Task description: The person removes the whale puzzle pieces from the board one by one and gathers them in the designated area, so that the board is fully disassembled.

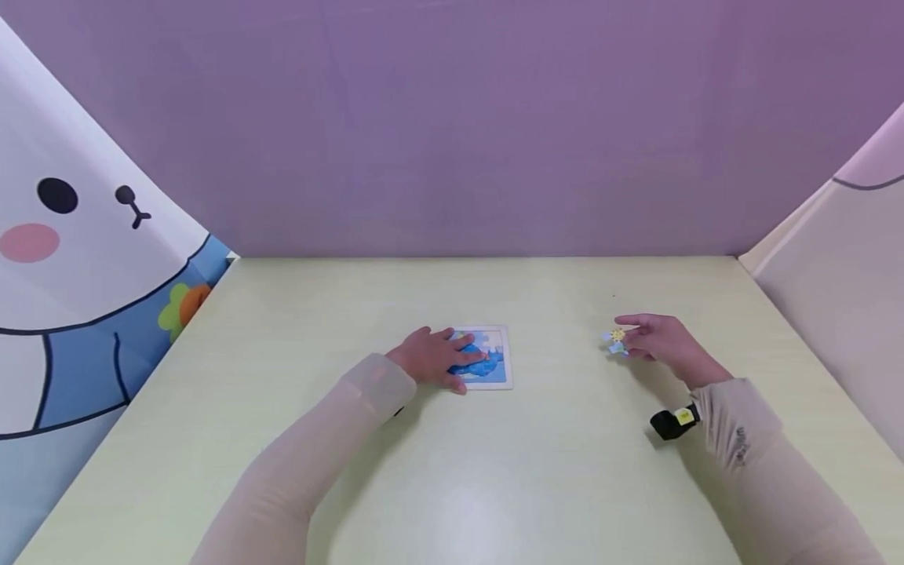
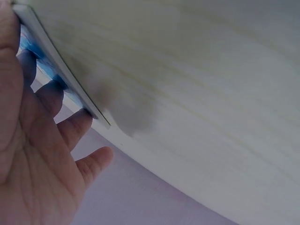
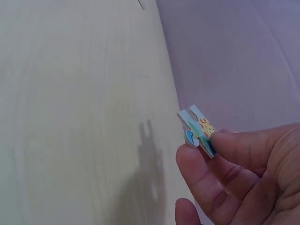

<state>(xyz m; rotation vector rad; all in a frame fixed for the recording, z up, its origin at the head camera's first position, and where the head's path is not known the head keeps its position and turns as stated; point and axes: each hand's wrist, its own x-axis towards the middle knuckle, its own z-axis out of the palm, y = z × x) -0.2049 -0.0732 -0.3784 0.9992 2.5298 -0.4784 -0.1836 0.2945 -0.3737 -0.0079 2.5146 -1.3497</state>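
My left hand (image 1: 432,361) rests with spread fingers over the left part of a small white-framed jigsaw puzzle (image 1: 505,369), whose picture is mostly blue. From the left wrist view, the fingertips lie at the edge of the puzzle's frame (image 2: 65,70). Off to the right, my right hand (image 1: 660,340) is raised above the table. Between thumb and fingers it pinches a jigsaw piece (image 3: 193,127) printed with a yellow sun on light blue. The piece is tilted, and its shadow falls on the tabletop. Part of the puzzle is hidden under the left hand.
Both hands are over a pale wood-grain table (image 1: 466,471). A purple cloth wall (image 1: 494,141) stands along its far edge. Printed cartoon cloth (image 1: 92,275) borders the left side, and a pale cloth (image 1: 847,259) the right. A black wrist camera (image 1: 671,424) hangs by the right sleeve.
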